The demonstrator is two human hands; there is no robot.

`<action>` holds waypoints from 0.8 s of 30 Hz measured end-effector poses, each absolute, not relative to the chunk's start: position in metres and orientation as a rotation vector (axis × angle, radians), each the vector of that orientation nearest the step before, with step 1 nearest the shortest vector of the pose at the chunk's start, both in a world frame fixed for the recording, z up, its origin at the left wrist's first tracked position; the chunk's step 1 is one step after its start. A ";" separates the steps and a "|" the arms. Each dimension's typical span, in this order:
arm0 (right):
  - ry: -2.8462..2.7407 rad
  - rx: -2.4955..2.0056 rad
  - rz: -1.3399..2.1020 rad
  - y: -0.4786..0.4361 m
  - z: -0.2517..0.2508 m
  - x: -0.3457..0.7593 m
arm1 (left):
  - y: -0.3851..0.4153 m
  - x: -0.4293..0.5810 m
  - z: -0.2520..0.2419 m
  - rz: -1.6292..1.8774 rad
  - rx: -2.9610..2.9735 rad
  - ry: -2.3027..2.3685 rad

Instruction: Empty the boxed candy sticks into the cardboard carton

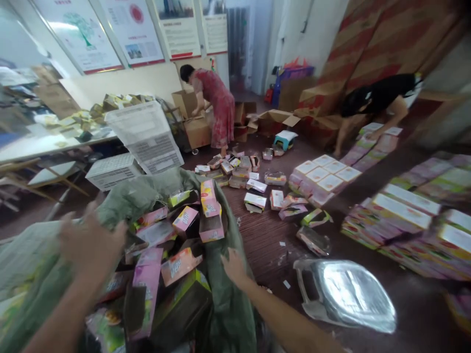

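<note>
In front of me stands a large green sack (225, 274) filled with printed cardboard boxes, among them a pink box (147, 289) and an orange-pink box (181, 265). Several have open ends. My left hand (91, 240), blurred by motion, is over the sack's left side with its fingers spread and nothing in it. At the right edge of the sack is my right hand (235, 268), its fingers bent onto the green cloth and apparently gripping it.
Loose boxes (256, 202) litter the floor ahead. Stacked cartons (401, 211) and a clear plastic-wrapped stool (349, 294) are on the right. White crates (147, 132) stand beyond the sack. One person (215, 103) bends over cartons; another (382, 98) reaches toward stacked boxes.
</note>
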State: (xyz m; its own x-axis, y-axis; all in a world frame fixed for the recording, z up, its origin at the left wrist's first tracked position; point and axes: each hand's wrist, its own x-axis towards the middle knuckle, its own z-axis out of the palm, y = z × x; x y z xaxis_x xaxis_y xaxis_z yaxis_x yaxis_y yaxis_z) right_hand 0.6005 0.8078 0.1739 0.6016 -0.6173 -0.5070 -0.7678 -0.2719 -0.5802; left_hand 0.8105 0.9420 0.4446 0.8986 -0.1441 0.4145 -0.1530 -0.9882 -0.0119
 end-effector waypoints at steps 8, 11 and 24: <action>1.068 -1.890 0.449 0.768 0.089 0.642 | 0.727 0.781 0.235 -0.041 3.112 -0.667; 0.973 -1.876 0.469 0.753 0.071 0.642 | 0.717 0.787 0.173 -0.240 3.131 -0.498; 1.149 -1.151 -0.273 0.555 0.146 0.551 | 0.728 0.853 0.178 -0.241 2.951 0.050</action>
